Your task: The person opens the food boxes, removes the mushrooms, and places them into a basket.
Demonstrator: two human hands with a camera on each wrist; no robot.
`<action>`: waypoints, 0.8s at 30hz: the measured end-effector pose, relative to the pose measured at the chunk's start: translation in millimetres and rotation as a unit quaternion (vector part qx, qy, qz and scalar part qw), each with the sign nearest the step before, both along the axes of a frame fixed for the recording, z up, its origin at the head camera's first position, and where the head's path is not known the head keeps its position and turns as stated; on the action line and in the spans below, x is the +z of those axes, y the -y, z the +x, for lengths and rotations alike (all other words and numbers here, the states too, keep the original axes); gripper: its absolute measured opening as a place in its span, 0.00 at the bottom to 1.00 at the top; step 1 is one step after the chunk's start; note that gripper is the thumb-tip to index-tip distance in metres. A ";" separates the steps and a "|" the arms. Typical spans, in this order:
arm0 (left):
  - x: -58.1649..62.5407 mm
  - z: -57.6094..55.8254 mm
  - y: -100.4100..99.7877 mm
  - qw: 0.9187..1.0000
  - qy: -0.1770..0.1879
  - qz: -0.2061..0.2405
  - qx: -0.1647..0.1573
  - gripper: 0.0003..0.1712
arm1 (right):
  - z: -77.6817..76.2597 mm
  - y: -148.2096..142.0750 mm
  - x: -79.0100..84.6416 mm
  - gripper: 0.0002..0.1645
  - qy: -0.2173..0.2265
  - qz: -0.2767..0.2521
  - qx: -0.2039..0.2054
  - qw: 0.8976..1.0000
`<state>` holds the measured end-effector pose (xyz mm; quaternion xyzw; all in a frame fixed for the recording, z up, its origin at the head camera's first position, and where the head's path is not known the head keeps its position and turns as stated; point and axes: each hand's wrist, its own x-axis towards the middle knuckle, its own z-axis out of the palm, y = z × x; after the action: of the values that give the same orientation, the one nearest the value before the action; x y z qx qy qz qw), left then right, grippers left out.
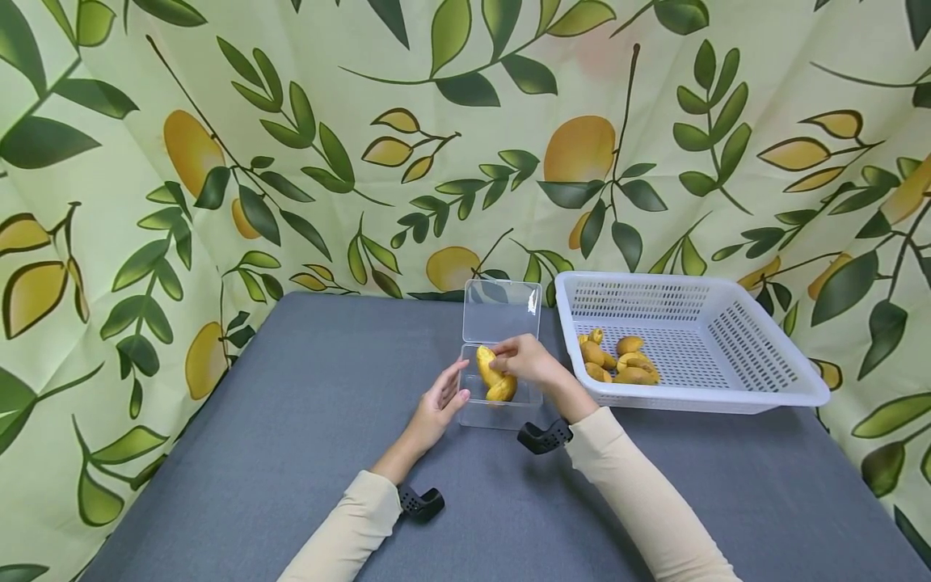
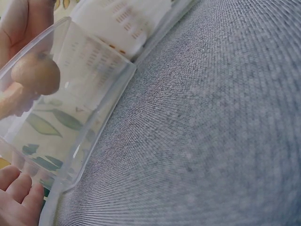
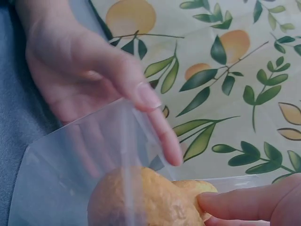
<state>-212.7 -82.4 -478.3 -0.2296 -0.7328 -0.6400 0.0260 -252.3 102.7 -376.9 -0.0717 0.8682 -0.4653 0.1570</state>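
A clear plastic box (image 1: 486,415) stands on the table with its lid (image 1: 502,311) raised at the back. My right hand (image 1: 527,358) reaches in from the right, pinching a yellow-brown mushroom (image 1: 486,365) between thumb and fingers. A rounded yellow part (image 1: 502,390) shows below it; I cannot tell whether it belongs to the same mushroom. Through the box wall in the left wrist view, a round cap (image 2: 36,74) and a stem are visible. My left hand (image 1: 436,400) touches the box's left side, fingers fairly straight, thumb near the front corner (image 3: 148,96).
To the right of the box stands a white perforated basket (image 1: 698,396), with several yellow-brown mushrooms (image 1: 633,372) in its left part. Grey cloth covers the table (image 1: 327,388). A leaf-and-fruit printed curtain (image 1: 305,234) hangs behind it.
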 end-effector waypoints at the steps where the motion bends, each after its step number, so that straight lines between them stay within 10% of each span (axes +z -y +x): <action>1: 0.0 0.2 0.0 1.000 -0.001 -0.002 0.000 0.28 | 0.1 -0.8 1.1 0.22 0.002 -0.002 -0.003 1.000; 24: 8.5 6.1 -0.1 1.000 -0.005 -0.009 0.004 0.27 | 7.4 -29.4 25.6 0.25 -0.005 -0.089 -0.042 0.995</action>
<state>-206.6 -82.2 -469.8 -0.2306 -0.7390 -0.6323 0.0305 -244.9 132.1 -351.3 -0.0508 0.8265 -0.5463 0.1263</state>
